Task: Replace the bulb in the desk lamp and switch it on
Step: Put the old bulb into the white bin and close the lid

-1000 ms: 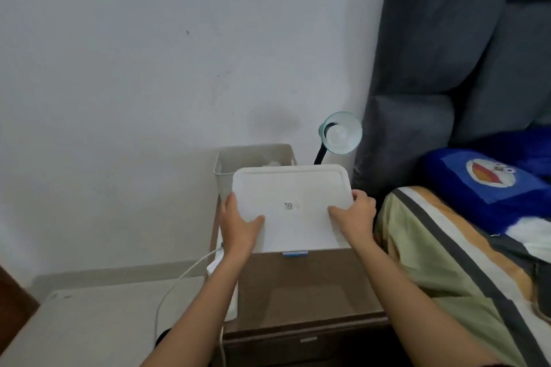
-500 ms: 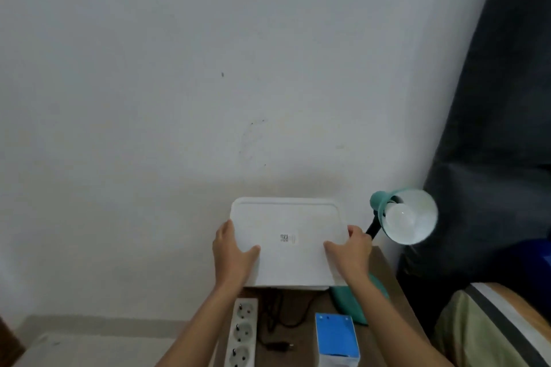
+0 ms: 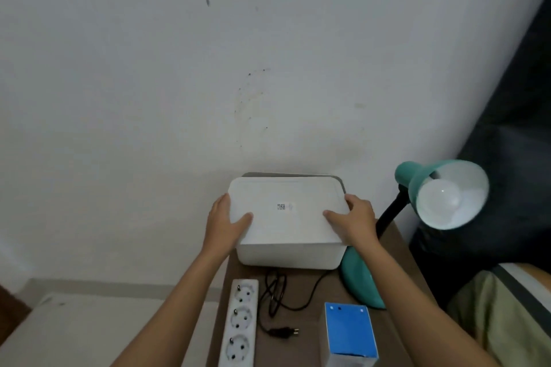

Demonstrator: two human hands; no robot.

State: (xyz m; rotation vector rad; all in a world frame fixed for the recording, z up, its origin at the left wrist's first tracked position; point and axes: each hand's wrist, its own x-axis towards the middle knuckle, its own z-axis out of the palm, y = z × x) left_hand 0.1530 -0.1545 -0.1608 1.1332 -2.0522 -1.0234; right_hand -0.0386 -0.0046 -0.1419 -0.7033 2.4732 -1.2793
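Note:
A teal desk lamp (image 3: 417, 182) stands at the right of the brown bedside table (image 3: 310, 286), its shade facing me with a white bulb (image 3: 438, 199) inside, unlit. Its black cord and plug (image 3: 283, 331) lie loose on the table beside a white power strip (image 3: 240, 322). A blue bulb box (image 3: 348, 328) stands near the front. My left hand (image 3: 226, 220) and my right hand (image 3: 354, 217) hold the white lid (image 3: 286, 208) by its two sides, over the white storage box (image 3: 286, 256) against the wall.
A white wall rises right behind the table. A dark padded headboard (image 3: 512, 128) and a striped bed cover (image 3: 507, 301) lie to the right. A pale low surface (image 3: 74, 331) sits at the lower left.
The view has swung left and down, bringing the table top, power strip, plug and blue box into sight. The lid, held in both hands, now sits lower over the white box.

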